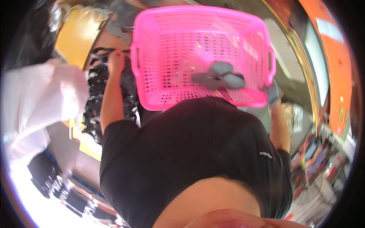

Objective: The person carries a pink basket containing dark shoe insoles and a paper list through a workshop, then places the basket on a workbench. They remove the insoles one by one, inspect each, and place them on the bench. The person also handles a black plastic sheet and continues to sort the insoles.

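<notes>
A pink slatted plastic basket (205, 26) is in front of my body, tilted so that its inside shows. A few grey, rounded, cloth-like pieces (222, 78) lie at its near side. My right hand (273, 93), in a grey glove, is closed on the basket's near right corner, below the handle slot. My left hand (116, 61) is bare and closed, just left of the basket, among flat black cut-out pieces (100, 89). Whatever its fingers hold is hidden.
Left of the black pieces are a yellow panel (80, 36) and a white plastic bag (42, 102). An orange cabinet-like panel (336, 72) stands at the far right. Mixed tools and scraps (323, 163) crowd the lower right.
</notes>
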{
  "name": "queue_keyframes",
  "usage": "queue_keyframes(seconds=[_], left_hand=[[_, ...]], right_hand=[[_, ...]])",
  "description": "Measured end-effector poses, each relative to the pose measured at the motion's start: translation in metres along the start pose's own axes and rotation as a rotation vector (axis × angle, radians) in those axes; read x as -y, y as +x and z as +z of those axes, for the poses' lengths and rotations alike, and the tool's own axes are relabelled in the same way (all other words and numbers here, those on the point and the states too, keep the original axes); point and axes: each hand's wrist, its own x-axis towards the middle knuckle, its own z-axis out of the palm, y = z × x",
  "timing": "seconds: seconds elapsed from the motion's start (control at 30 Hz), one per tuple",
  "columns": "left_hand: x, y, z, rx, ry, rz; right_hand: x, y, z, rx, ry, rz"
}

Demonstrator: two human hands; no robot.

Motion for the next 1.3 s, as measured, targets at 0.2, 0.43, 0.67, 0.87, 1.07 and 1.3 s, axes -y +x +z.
queue_keyframes(seconds=[0.2,0.43,0.67,0.87,1.07,1.3], left_hand=[[-0.181,-0.033,0.003,0.018,-0.434,0.727],[-0.305,-0.083,0.103,1.191,-0.205,0.692],[-0.266,-0.113,0.158,0.65,-0.134,0.518],[-0.271,-0.163,0.18,0.469,0.125,0.856],[-0.285,-0.137,0.15,0.865,-0.1,0.586],[-0.274,-0.098,0.0,1.024,-0.779,0.247]], right_hand=[[0.002,0.002,0.012,0.007,0.276,0.033],[-0.001,-0.006,0.013,-0.062,0.144,0.034],[-0.01,-0.006,0.02,-0.067,0.278,-0.026],[0.0,-0.011,0.021,-0.109,0.141,0.005],[0.007,-0.016,0.02,-0.04,0.359,0.039],[0.001,-0.013,0.025,-0.013,0.426,0.063]])
